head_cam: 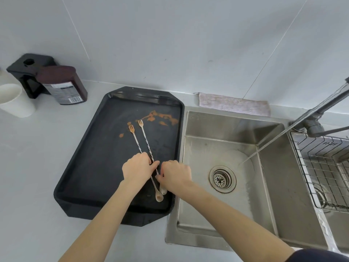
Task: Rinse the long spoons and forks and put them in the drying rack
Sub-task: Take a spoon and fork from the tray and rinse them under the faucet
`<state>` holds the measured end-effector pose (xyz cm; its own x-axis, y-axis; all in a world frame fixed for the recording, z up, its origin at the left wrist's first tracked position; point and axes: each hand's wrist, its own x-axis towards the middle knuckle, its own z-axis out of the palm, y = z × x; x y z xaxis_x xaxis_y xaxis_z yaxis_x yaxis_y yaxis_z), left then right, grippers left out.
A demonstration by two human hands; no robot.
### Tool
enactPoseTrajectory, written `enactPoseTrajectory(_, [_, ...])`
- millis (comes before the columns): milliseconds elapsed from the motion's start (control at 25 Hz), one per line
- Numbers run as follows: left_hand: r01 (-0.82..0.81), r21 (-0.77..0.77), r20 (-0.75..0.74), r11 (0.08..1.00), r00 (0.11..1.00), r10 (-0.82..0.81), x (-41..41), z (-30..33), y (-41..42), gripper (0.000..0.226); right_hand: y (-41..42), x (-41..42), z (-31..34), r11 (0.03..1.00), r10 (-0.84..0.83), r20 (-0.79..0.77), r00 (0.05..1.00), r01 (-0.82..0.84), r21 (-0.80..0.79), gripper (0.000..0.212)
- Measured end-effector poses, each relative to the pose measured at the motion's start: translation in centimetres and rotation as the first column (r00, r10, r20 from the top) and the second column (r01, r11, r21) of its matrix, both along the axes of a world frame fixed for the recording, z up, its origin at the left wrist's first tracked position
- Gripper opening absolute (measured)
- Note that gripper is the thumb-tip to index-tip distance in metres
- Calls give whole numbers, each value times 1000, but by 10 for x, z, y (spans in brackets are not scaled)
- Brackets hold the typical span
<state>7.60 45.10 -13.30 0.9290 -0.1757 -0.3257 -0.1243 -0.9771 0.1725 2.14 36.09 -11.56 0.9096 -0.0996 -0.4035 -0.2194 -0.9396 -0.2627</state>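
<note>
Pale grey wall panels rise behind a light grey worktop, where both hands meet over a black tray. Fingers of the left hand are curled and pinch the twisted shaft of one long utensil near its middle. Just beside it, the right hand has its fingers bent down around the shaft of the second long utensil, close to the bowl end; how firm that grasp is cannot be told.

Two long utensils lie side by side on the tray, each with a small fork at the far end and a spoon bowl at the near end: the left utensil and the right utensil. Their fork tips sit near orange-brown smears on the far part of the tray.

Right of the tray, touching its edge, is a steel sink with a round drain strainer. A stream of water runs from the tap into this basin. Further right, a wire drying rack sits in the second basin. A folded cloth lies behind the sink. Far left on the worktop stand a white paper cup, a dark brown bottle and a black holder.
</note>
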Motion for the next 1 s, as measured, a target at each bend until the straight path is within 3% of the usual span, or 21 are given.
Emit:
enactPoseTrajectory(400, [-47,7,-45,999,998,47,3,-4,-9,36,6,3,0,999,-35,-37,999,36,19,15])
enactPoseTrajectory(680, [-214,-282,-142,935,973,180,4,19,-13,18,-2,1,5,968,-167,50,985,154,200,18])
enactPoseTrajectory(1000, [-159,-519,-89,840,987,132,-15,41,-39,29,-39,-32,14,907,-284,99,954,233,351,16])
